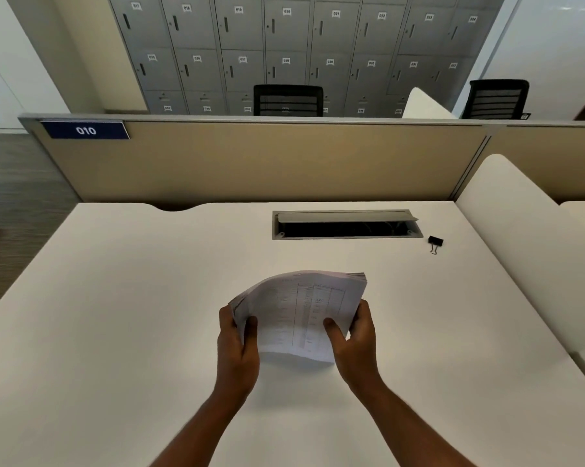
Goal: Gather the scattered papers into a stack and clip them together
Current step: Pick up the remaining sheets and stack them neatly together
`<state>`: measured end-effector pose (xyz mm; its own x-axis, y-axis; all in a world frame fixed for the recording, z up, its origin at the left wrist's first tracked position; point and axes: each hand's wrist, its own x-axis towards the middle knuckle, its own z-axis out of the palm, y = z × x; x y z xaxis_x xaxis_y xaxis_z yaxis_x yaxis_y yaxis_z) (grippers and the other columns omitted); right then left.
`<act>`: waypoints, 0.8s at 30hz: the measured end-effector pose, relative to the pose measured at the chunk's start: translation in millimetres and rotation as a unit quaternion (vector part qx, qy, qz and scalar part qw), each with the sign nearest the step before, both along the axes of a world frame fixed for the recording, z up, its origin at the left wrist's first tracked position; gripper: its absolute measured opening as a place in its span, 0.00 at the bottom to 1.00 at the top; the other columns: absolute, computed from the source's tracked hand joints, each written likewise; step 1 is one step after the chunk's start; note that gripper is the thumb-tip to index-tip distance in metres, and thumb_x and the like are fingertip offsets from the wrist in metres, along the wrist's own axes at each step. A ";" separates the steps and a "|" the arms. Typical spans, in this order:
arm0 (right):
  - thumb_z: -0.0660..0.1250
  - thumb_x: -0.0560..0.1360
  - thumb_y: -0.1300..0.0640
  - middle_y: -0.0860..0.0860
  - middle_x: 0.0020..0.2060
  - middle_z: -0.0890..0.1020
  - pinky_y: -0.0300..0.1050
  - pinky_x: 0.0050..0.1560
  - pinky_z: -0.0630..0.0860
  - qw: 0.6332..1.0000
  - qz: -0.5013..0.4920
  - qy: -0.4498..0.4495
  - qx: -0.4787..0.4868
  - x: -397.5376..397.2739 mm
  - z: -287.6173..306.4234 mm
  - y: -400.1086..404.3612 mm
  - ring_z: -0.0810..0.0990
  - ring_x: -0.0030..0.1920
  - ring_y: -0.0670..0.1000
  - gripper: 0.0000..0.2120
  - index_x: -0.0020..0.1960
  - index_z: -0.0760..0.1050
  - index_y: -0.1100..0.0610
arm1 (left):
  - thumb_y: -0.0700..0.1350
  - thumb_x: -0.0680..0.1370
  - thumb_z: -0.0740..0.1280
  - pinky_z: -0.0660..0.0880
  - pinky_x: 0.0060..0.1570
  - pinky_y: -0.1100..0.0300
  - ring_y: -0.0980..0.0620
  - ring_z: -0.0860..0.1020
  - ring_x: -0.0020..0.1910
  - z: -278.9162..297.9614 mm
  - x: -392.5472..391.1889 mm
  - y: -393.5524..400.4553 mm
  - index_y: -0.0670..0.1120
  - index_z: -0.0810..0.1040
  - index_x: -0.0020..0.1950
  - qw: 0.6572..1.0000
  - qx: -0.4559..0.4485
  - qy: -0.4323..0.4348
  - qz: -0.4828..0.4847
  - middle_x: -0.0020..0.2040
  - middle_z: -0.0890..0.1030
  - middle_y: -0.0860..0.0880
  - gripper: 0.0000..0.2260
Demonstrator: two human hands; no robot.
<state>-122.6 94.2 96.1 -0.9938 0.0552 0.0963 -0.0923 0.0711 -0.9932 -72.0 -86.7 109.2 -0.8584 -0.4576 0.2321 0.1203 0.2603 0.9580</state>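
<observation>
A stack of printed white papers (297, 311) is held just above the white desk (116, 298), near its middle. My left hand (238, 345) grips the stack's left edge, thumb on top. My right hand (355, 338) grips the right edge the same way. The sheets bow upward between the hands, and their far edges look roughly even. A black binder clip (435, 242) lies on the desk far to the right, well apart from both hands, its wire handles pointing toward me.
An open grey cable tray (346, 224) is sunk into the desk behind the papers. A tan partition (267, 160) closes the far edge. A white divider (526, 237) borders the right side. Lockers and two black chairs stand beyond.
</observation>
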 end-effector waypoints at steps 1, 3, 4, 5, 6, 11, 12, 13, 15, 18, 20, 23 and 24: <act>0.71 0.76 0.64 0.50 0.52 0.81 0.33 0.46 0.79 1.000 0.002 -0.003 0.000 -1.3 -0.6 -1.7 0.80 0.53 0.45 0.18 0.58 0.71 0.47 | 0.41 0.81 0.58 0.70 0.50 0.75 0.64 0.75 0.55 -1.3 -1.0 0.8 0.53 0.67 0.62 1.000 -0.003 -0.007 -0.003 0.53 0.75 0.69 0.12; 0.68 0.79 0.67 0.50 0.53 0.81 0.33 0.47 0.79 1.000 0.002 -0.009 -0.005 -3.9 -0.5 -4.5 0.80 0.55 0.48 0.19 0.59 0.72 0.46 | 0.35 0.82 0.57 0.72 0.48 0.72 0.62 0.76 0.52 -1.6 -4.2 1.1 0.56 0.67 0.59 1.000 -0.005 -0.017 0.000 0.50 0.75 0.68 0.15; 0.68 0.79 0.68 0.51 0.53 0.81 0.34 0.48 0.79 1.000 -0.003 -0.009 -0.009 -4.9 -0.4 -4.5 0.81 0.56 0.48 0.19 0.60 0.72 0.46 | 0.33 0.82 0.57 0.74 0.47 0.69 0.61 0.76 0.51 -1.8 -6.1 0.7 0.54 0.67 0.59 1.000 -0.002 -0.017 0.003 0.49 0.75 0.66 0.15; 0.68 0.78 0.69 0.51 0.54 0.81 0.35 0.48 0.80 1.000 -0.008 -0.007 -0.013 -5.8 0.0 -3.2 0.81 0.56 0.49 0.19 0.60 0.72 0.47 | 0.34 0.82 0.57 0.74 0.46 0.67 0.60 0.76 0.50 -2.1 -7.3 0.1 0.52 0.67 0.58 1.000 0.002 -0.016 0.004 0.49 0.75 0.65 0.13; 0.69 0.78 0.69 0.52 0.54 0.81 0.36 0.49 0.80 1.000 -0.010 -0.005 -0.016 -6.3 0.5 -0.9 0.81 0.56 0.49 0.19 0.61 0.72 0.49 | 0.36 0.82 0.57 0.74 0.45 0.66 0.59 0.76 0.49 -3.1 -7.3 -0.4 0.49 0.67 0.58 1.000 0.006 -0.013 0.000 0.48 0.75 0.63 0.09; 0.74 0.75 0.67 0.48 0.55 0.82 0.38 0.52 0.81 0.999 0.032 -0.037 0.000 -5.9 -7.7 8.5 0.81 0.56 0.44 0.23 0.66 0.72 0.54 | 0.47 0.79 0.55 0.74 0.41 0.63 0.60 0.75 0.44 -16.1 -1.6 -3.0 0.47 0.66 0.54 0.999 0.012 -0.033 -0.005 0.47 0.74 0.51 0.07; 0.73 0.76 0.65 0.47 0.54 0.83 0.38 0.52 0.81 0.998 0.036 -0.048 0.014 -6.5 -9.8 9.3 0.82 0.55 0.43 0.21 0.65 0.74 0.54 | 0.48 0.79 0.55 0.75 0.41 0.63 0.60 0.75 0.44 -19.8 -2.2 -3.9 0.48 0.66 0.54 0.999 0.011 -0.039 -0.006 0.47 0.73 0.51 0.07; 0.73 0.76 0.65 0.47 0.53 0.84 0.39 0.51 0.81 0.997 0.036 -0.056 0.027 -7.3 -11.3 9.4 0.82 0.54 0.43 0.17 0.62 0.76 0.53 | 0.48 0.79 0.55 0.76 0.41 0.62 0.60 0.75 0.44 -22.9 -3.8 -5.0 0.49 0.66 0.54 0.999 0.009 -0.045 -0.008 0.48 0.73 0.51 0.06; 0.71 0.77 0.66 0.47 0.49 0.85 0.39 0.48 0.80 0.997 0.030 -0.055 0.048 -9.7 -12.9 9.7 0.83 0.50 0.42 0.12 0.57 0.79 0.52 | 0.47 0.80 0.57 0.76 0.42 0.65 0.62 0.75 0.46 -23.5 -8.6 -5.5 0.50 0.65 0.56 0.998 0.007 -0.055 -0.022 0.50 0.73 0.56 0.06; 0.72 0.77 0.65 0.47 0.51 0.85 0.34 0.48 0.78 0.997 0.015 -0.049 0.051 -13.8 -14.7 9.4 0.83 0.51 0.41 0.12 0.57 0.79 0.53 | 0.47 0.80 0.64 0.70 0.58 0.68 0.67 0.71 0.60 -32.3 -10.6 -8.5 0.49 0.60 0.67 0.996 0.002 -0.089 -0.017 0.60 0.70 0.59 0.18; 0.73 0.77 0.64 0.48 0.51 0.86 0.41 0.52 0.81 0.998 -0.010 -0.063 0.020 -16.2 -16.3 10.0 0.84 0.52 0.44 0.12 0.58 0.80 0.54 | 0.46 0.78 0.69 0.64 0.69 0.60 0.60 0.66 0.68 -45.9 -7.1 -10.5 0.48 0.57 0.72 0.990 0.018 -0.131 0.045 0.68 0.65 0.54 0.28; 0.74 0.75 0.65 0.51 0.51 0.87 0.53 0.59 0.81 0.989 -0.047 -0.105 -0.090 -18.6 -17.9 10.7 0.86 0.53 0.51 0.13 0.57 0.80 0.56 | 0.47 0.74 0.73 0.61 0.73 0.50 0.51 0.63 0.72 -59.5 4.2 -6.4 0.49 0.54 0.75 0.959 0.159 -0.203 0.116 0.72 0.60 0.51 0.37; 0.76 0.73 0.63 0.53 0.52 0.87 0.56 0.62 0.80 0.982 -0.051 -0.116 -0.139 -18.3 -17.4 9.8 0.86 0.55 0.54 0.15 0.59 0.80 0.57 | 0.47 0.75 0.72 0.62 0.72 0.51 0.50 0.65 0.71 -59.0 6.7 -3.7 0.49 0.54 0.76 0.938 0.244 -0.219 0.112 0.71 0.62 0.50 0.37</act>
<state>-140.8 103.9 78.7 -0.9753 0.1470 -0.1648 0.1324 -0.2084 -0.9691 -65.3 -90.3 50.2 -0.6925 -0.5972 -0.4048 -0.3177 -0.2512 0.9143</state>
